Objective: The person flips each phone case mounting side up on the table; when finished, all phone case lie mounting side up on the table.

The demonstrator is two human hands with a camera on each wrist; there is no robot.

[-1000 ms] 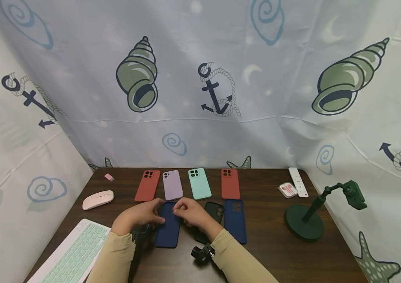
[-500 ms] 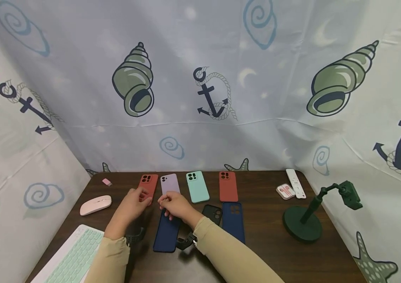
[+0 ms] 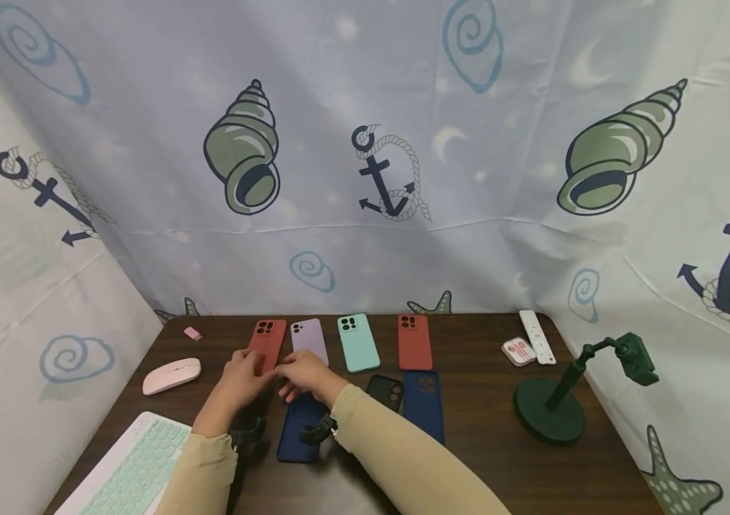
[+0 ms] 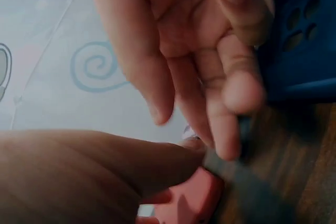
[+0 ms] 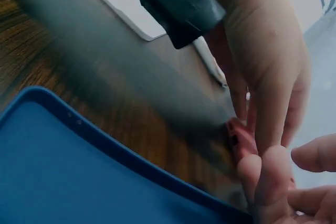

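My left hand [image 3: 236, 380] grips the lower end of a red phone case [image 3: 269, 335], its thumb on one side and fingers on the other. Close beside it, my right hand [image 3: 308, 373] has loosely bent fingers and holds nothing; its fingertips come right up to the left thumb. Under the right hand and wrist lies a dark blue phone case [image 3: 295, 440], partly covered; its raised rim shows in the right wrist view. The lilac phone case [image 3: 309, 336] sits just beyond the right hand. In the left wrist view the red case [image 4: 191, 198] shows below the left thumb.
A mint phone case [image 3: 359, 345], another red case [image 3: 415, 345], a black case [image 3: 382, 392] and another blue case [image 3: 424, 406] lie rightward. Left are a mouse [image 3: 171, 376], keyboard [image 3: 136, 458] and pink USB stick [image 3: 192, 333]. A green stand [image 3: 550, 411], earphone box [image 3: 519, 351] and remote [image 3: 537, 336] stand right.
Both hands have left the near blue case and moved up and left. The left hand now grips the red case, and the right hand has come in beside it.
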